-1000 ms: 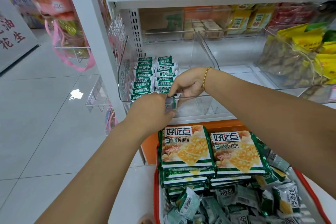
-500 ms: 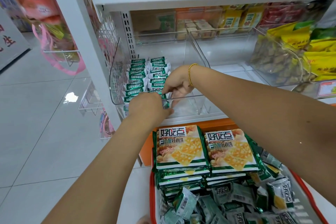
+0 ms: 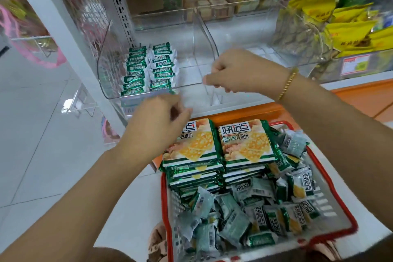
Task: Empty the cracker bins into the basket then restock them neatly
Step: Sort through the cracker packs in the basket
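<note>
A clear plastic bin [image 3: 103, 83] on the shelf holds two neat rows of small green-and-white cracker packets [image 3: 148, 68] on its left side. The compartment [image 3: 251, 64] to the right of its divider holds nothing. My left hand [image 3: 157, 123] hovers just in front of the bin's front edge, fingers loosely curled, with nothing in it. My right hand [image 3: 229, 73] is above the divider, fingers curled, also holding nothing. Below stands the red-rimmed basket [image 3: 342, 217] with two stacks of large cracker packs [image 3: 244, 144] and several loose small packets [image 3: 255, 208].
A bin of yellow-topped nut bags [image 3: 319, 27] stands at the right of the shelf. Boxed snacks [image 3: 212, 6] sit behind the bins. The white shelf upright [image 3: 70, 38] and wire hooks with pink-trimmed bags [image 3: 32, 27] are at the left, over tiled floor [image 3: 42, 155].
Both hands have pulled back from the front of the packet rows and now hold nothing. The view has tilted down and closer to the basket.
</note>
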Tool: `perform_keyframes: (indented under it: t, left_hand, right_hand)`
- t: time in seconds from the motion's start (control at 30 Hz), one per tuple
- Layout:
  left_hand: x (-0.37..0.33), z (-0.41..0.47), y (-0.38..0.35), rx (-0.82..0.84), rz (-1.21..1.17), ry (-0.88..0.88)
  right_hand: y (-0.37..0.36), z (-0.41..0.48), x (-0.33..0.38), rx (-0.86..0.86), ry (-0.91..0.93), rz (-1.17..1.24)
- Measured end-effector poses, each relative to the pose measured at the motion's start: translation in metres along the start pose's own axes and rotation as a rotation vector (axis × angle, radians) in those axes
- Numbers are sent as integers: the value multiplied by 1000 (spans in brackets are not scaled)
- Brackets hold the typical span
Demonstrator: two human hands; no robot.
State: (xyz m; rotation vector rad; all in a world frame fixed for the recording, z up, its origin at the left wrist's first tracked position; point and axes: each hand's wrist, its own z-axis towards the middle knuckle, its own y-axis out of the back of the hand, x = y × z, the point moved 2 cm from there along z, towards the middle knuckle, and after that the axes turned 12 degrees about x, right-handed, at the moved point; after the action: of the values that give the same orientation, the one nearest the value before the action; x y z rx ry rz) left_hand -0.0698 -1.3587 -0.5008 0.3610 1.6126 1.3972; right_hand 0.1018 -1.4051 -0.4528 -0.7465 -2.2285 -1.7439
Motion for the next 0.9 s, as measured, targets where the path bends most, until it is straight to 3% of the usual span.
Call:
perform_keyframes:
  t: [0.1,0.2,0.4,0.5,0.6,0.67,0.9]
  left_hand:
    - [-15,-26,-37,253,35,-9]
    - [-13,-44,-86,466,97,-5]
    - [27,-84,-185,862,57,253]
    - [37,-90,-216,827,81,401]
    - [34,-90,-240,660,-36,596]
    - [32,-96,-255,562,-102,669]
    - [30,-100,-275,443,72,582]
  right_hand:
    - [-35,-45,-26,259,53,0]
    - [-90,-53,-53,313,121,51]
    - [-196,-47,-100,559,90,-94]
    - [-229,-60,-110,746,145,-225]
    - [-254,-67,-120,839,172,-313]
    - [-264,-67,-128,816,201,-385]
    - [-280,-63,-142,598,344,-471]
